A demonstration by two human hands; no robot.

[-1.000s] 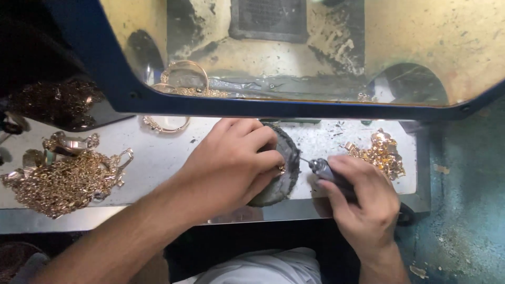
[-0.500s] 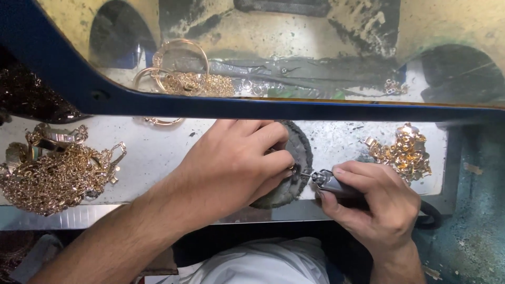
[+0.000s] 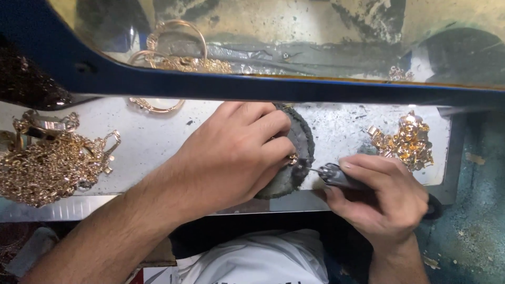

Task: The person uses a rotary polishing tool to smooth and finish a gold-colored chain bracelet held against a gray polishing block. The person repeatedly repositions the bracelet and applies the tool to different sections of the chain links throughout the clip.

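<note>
My left hand (image 3: 231,152) rests on a dark round pad (image 3: 300,142) and pinches a small gold piece (image 3: 292,158) against it with the fingertips. My right hand (image 3: 381,197) grips a slim grey rotary tool (image 3: 336,176). Its thin tip points left and meets the gold piece at the pad's right side.
A heap of gold chains and bangles (image 3: 47,158) lies at the left of the pale metal tray (image 3: 152,142). More gold pieces (image 3: 405,139) sit at the right. A blue-framed clear shield (image 3: 252,87) spans the top, with gold bangles (image 3: 173,47) behind it.
The view has shifted slightly, so the scene sits lower in frame. Both hands stay on the pad and tool, with the tool tip still at the gold piece.
</note>
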